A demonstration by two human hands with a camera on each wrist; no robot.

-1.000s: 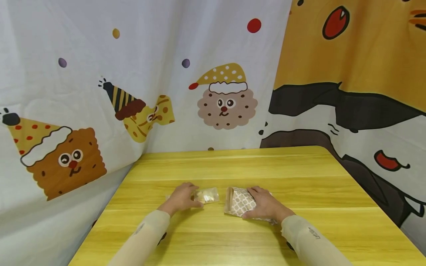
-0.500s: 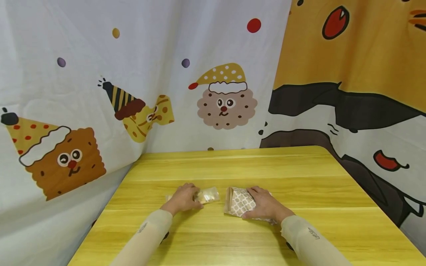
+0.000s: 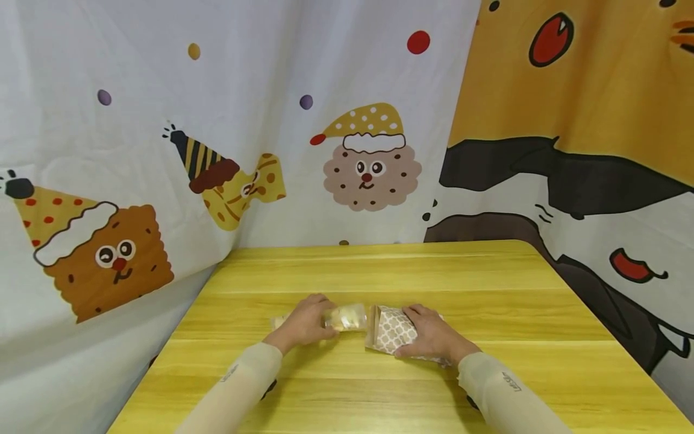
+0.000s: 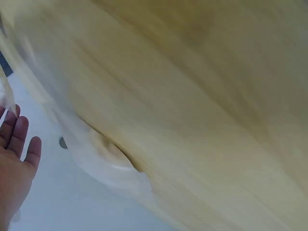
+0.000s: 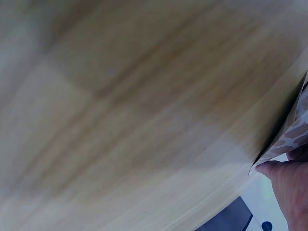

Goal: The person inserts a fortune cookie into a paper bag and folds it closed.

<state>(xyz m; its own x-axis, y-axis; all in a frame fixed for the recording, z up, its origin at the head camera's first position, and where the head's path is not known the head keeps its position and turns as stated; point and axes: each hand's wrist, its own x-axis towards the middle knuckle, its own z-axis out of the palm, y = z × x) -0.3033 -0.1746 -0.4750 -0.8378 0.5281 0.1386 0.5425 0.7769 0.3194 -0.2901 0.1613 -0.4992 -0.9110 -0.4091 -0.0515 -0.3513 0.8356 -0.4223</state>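
My left hand (image 3: 306, 323) pinches a small clear packet (image 3: 347, 317) with pale yellow contents. The packet's far end lies close by the mouth of a paper bag (image 3: 394, 329), which has a white and tan lattice print. Whether packet and bag touch I cannot tell. My right hand (image 3: 434, 335) grips the bag from its right side, thumb at the near edge. In the right wrist view the bag (image 5: 294, 127) shows beside the thumb. A second clear packet (image 3: 278, 322) lies left of my left hand, partly hidden by it; the left wrist view also shows this packet (image 4: 110, 156).
The yellow wood-grain table (image 3: 358, 386) extends around both hands. Behind it hangs a white curtain (image 3: 260, 78) with cartoon biscuits, meeting the table's back edge. A cartoon panel in orange and black (image 3: 515, 96) runs along the right side.
My left hand has moved slightly right and away from me, carrying the packet from a short gap off to right beside the bag's mouth. The right hand and bag stay put.
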